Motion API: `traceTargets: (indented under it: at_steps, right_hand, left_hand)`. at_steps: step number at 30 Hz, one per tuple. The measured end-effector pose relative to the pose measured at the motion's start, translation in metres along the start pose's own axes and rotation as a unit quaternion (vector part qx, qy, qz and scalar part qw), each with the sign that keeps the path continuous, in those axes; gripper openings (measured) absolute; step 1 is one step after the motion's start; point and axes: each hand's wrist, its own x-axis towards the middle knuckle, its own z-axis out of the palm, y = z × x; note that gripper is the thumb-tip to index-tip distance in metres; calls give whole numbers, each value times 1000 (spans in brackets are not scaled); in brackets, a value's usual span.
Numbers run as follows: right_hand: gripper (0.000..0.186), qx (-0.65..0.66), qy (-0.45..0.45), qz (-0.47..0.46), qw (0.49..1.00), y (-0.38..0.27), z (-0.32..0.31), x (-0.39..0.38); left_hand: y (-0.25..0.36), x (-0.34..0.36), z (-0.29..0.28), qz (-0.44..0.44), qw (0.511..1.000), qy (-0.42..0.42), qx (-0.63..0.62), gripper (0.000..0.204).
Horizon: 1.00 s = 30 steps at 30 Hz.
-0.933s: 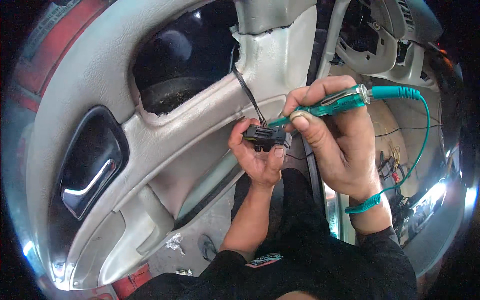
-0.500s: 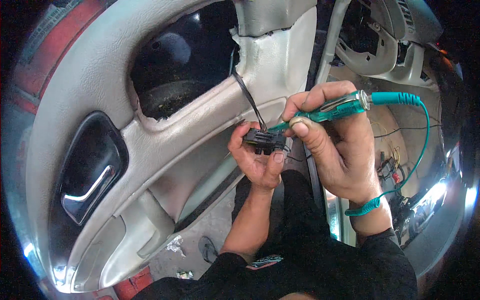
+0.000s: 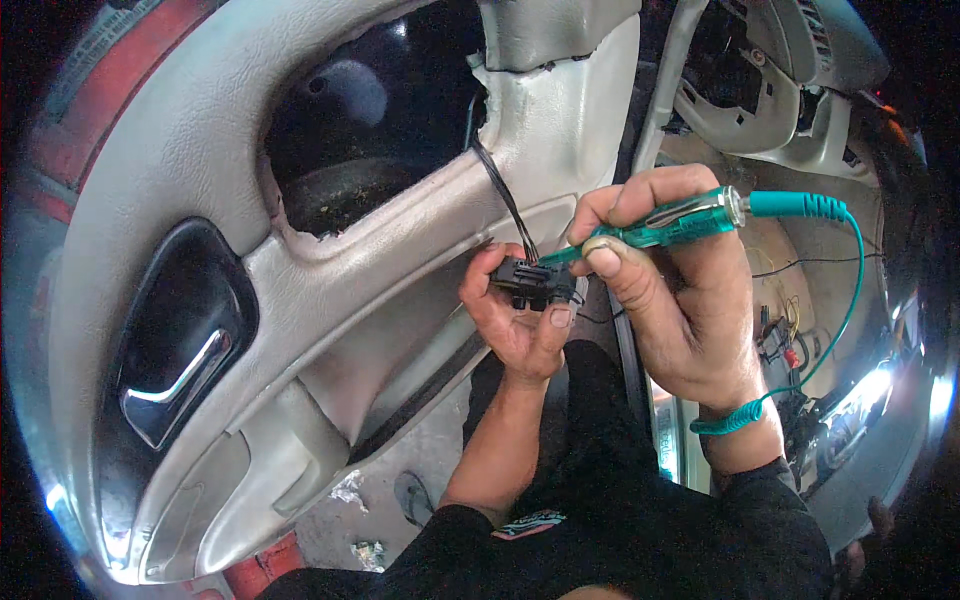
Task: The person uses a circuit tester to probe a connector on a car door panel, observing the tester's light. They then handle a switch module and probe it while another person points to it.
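Between the thumb and fingers of my left hand [image 3: 520,335] is a small black switch block [image 3: 538,281]. Black wires [image 3: 508,200] run from its upper side to the torn opening in the car door panel. My right hand [image 3: 690,290] pinches a green see-through circuit tester pen [image 3: 690,218]. The pen's tip end meets the wire side of the block; the exact contact point is too small to make out. From the pen's back end a teal cord [image 3: 858,270] curves down and coils beside my right wrist.
A beige door panel [image 3: 400,290] fills the left, with a black handle recess [image 3: 185,330]. Loose wires and parts [image 3: 785,345] lie on the car floor at right. Below are a sandal [image 3: 412,497] and crumpled foil [image 3: 350,490]. A person's fingers [image 3: 878,522] show at lower right.
The view has shifted slightly. Both hands keep the switch block and the tester pen in nearly the same pose. Another person's fingers have appeared at the lower right edge.
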Motion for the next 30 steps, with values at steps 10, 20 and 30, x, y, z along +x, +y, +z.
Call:
traceTargets:
  at_steps: [10, 20, 30]
  right_hand:
    - [17, -88, 14, -30, 996, -6, 2, 10]
    - [19, -48, 15, -13, 999, -3, 2, 8]
    - [20, -49, 7, -10, 999, -5, 2, 11]
  left_hand:
    - [-5, 0, -5, 4, 999, -39, 0, 78]
    - [0, 3, -3, 1, 1000, -29, 6, 68]
    - [-6, 0, -8, 10, 996, -61, 57, 87]
